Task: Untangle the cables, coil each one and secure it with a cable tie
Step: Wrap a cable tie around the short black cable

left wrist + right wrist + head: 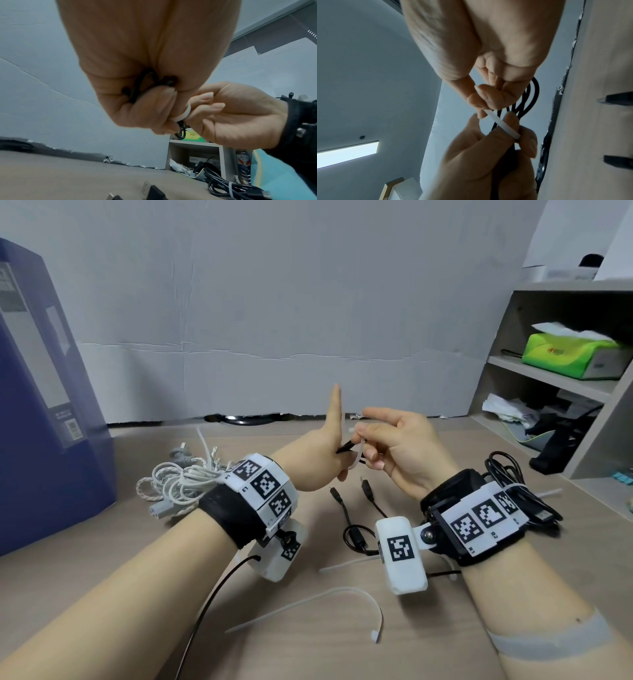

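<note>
Above the table, my left hand (329,460) grips a small coil of black cable (346,447), with one finger pointing straight up. In the left wrist view its curled fingers (150,102) close on the black cable (145,83). My right hand (370,450) pinches a white cable tie (356,455) that passes round the coil. From the right wrist, the cable tie (501,125) runs from my right fingertips (481,102) across the left hand's fingers, and the black loops (530,97) show behind it.
A tangle of white cables (178,481) lies left, beside a blue box (44,392). A tied black cable bundle (513,474) sits right, near a shelf unit (548,371). Under the hands lie a black cable with USB plugs (352,522) and loose white cable ties (342,594).
</note>
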Motion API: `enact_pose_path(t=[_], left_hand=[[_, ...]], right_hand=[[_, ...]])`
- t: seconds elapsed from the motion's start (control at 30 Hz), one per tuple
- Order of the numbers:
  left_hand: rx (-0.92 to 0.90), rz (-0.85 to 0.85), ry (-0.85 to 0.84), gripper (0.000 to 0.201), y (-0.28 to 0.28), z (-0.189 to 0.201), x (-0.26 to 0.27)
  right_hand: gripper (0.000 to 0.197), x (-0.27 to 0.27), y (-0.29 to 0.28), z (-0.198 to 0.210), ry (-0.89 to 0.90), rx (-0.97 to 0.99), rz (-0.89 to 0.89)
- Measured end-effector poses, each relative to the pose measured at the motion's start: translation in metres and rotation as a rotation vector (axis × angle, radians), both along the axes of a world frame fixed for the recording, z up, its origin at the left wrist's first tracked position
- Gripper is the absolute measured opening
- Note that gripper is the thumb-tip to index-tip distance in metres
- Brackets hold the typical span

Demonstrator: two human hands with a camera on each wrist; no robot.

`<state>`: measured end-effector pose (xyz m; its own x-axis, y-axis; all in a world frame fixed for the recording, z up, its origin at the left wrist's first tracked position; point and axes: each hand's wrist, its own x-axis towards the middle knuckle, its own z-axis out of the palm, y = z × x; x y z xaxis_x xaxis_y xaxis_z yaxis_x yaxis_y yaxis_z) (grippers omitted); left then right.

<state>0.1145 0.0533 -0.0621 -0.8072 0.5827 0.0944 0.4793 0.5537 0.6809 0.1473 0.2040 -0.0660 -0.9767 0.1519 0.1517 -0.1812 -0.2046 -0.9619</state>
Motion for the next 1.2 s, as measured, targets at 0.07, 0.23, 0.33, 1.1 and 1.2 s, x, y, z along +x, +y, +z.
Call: enact_pose_path(t=[0.07, 0.23, 0.33, 1.1, 1.2], left_hand=[[0.034, 0.017, -0.026, 0.099, 0.0, -0.002, -0.003], [0.043, 0.011, -0.08, 0.065, 0.0, -0.002, -0.007], [0.053, 0.052, -0.041, 0.042, 0.0, -0.004, -0.01], [-0.098, 0.081, 0.1, 0.064, 0.002, 0.002, -0.003], [-0.095, 0.081, 0.1, 0.063, 0.002, 0.002, -0.004]], right_hand=[[0.051, -0.001, 0.002, -0.001, -0.015, 0.0, -0.002], [0.033, -0.001, 0.002, 0.0, -0.027, 0.032, 0.012], [0.021, -0.001, 0.003, 0.001, 0.001, 0.029, -0.024], [0.02, -0.01, 0.002, -0.007, 0.122, 0.008, -0.229], [0.019, -0.011, 0.002, -0.007, 0.136, 0.001, -0.228]])
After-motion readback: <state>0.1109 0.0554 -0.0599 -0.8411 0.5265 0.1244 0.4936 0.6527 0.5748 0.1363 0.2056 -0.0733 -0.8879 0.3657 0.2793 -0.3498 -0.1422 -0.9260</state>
